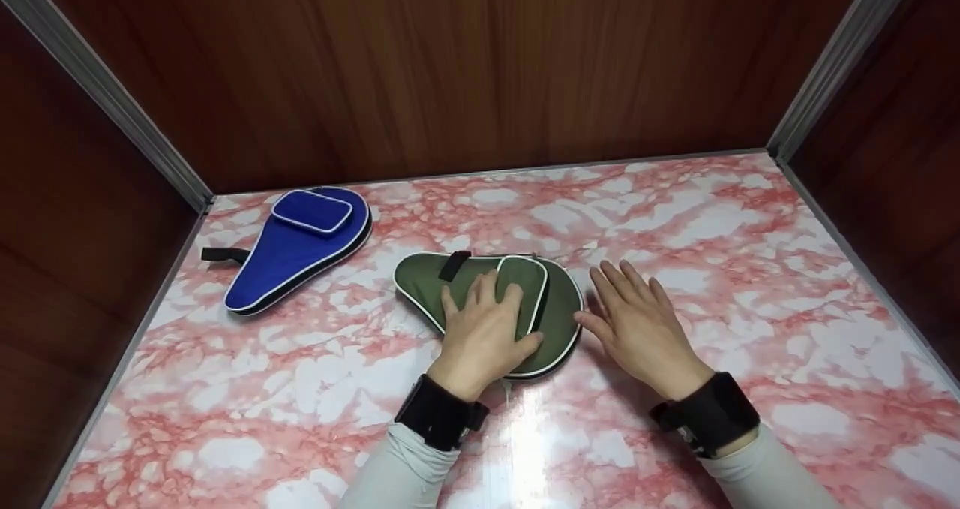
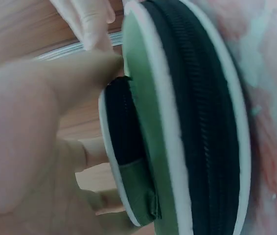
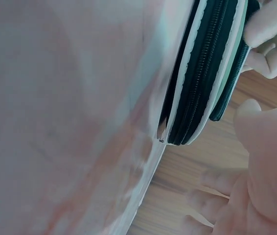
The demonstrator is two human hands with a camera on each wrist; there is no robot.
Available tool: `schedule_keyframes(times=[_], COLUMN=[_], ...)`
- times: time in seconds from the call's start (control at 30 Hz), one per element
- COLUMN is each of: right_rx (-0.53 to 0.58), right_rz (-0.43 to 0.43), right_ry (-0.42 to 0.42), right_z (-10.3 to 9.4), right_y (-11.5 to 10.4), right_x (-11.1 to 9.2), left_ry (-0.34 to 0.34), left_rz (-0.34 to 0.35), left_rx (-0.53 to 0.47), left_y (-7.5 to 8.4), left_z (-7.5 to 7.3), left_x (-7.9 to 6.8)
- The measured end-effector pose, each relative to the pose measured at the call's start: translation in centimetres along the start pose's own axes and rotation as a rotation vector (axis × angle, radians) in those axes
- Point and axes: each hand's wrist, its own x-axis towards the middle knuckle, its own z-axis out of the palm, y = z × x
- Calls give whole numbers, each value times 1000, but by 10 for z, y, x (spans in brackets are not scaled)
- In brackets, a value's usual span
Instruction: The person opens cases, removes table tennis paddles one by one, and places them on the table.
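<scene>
A green table tennis bat case (image 1: pixel 561 325) with white piping lies flat on the table, its narrow end to the left. My left hand (image 1: pixel 484 332) rests on top with fingers spread over the case's raised pocket (image 1: pixel 526 287). In the left wrist view, the thumb lies close along the green face, beside the black zipped edge (image 2: pixel 202 112). To the right of the rounded end, my right hand (image 1: pixel 645 332) is held with straight fingers and holds nothing. Its thumb tip is right at the case's rim in the head view.
A blue bat case (image 1: pixel 289 257) with a black strap (image 1: pixel 225 254) lies at the back left. The red-and-white marbled tabletop (image 1: pixel 660 209) is bounded by brown wood-look panels (image 1: pixel 480 66) at the back and sides.
</scene>
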Motion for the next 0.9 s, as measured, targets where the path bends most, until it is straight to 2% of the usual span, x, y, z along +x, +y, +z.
schedule_keyframes(times=[0.1, 0.23, 0.33, 0.4, 0.6, 0.9], right_rx=[5, 3, 1, 1, -32, -59], right_rz=[-8, -29, -81, -130, -232, -338], right_ry=[5, 22, 34, 32, -35, -23], right_z=[-1, -3, -5, -6, -3, 7], right_y=[-1, 0, 3, 3, 1, 11], right_x=[1, 1, 4, 10, 35, 44], left_ry=[15, -35, -79, -94, -66, -42], left_rz=[44, 114, 153, 162, 175, 194], left_rx=[-21, -63, -81, -67, 19, 45], left_y=[-7, -19, -25, -25, -21, -21], left_z=[-3, -8, -11, -13, -15, -12], left_x=[-3, -7, -6, -7, -9, -9])
